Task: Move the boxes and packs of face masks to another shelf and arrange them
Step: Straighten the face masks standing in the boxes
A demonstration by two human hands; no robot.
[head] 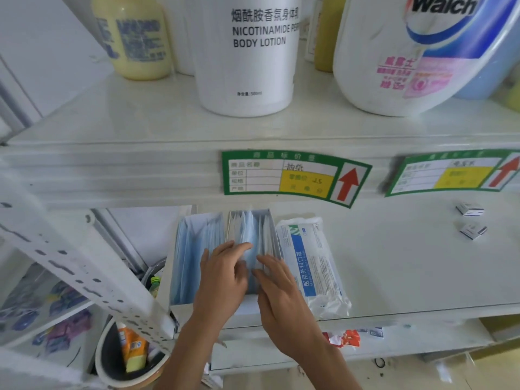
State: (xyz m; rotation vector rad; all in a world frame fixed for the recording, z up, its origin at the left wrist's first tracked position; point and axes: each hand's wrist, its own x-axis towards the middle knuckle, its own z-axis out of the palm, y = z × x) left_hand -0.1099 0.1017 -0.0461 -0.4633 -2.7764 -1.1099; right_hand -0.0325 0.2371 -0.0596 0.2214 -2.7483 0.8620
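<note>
Both hands, left hand (222,280) and right hand (277,288), rest with fingers extended, grasping nothing, on the open mask box (254,229) (long axis running away from the person).

Bright, even, diffuse light; colours washed pale. Soft shadow under upper shelf lip (112,175), directly above open mask boxes (225,235). Faint shadow beside the 2 hands. Mild glare on plastic mask pack (312,266) right of boxes. Strong wide-angle bending: shelf lip bows, price tag (292,175) curves. Left of boxes, perforated upright (84,271) smeared; overall focus soft.
</note>
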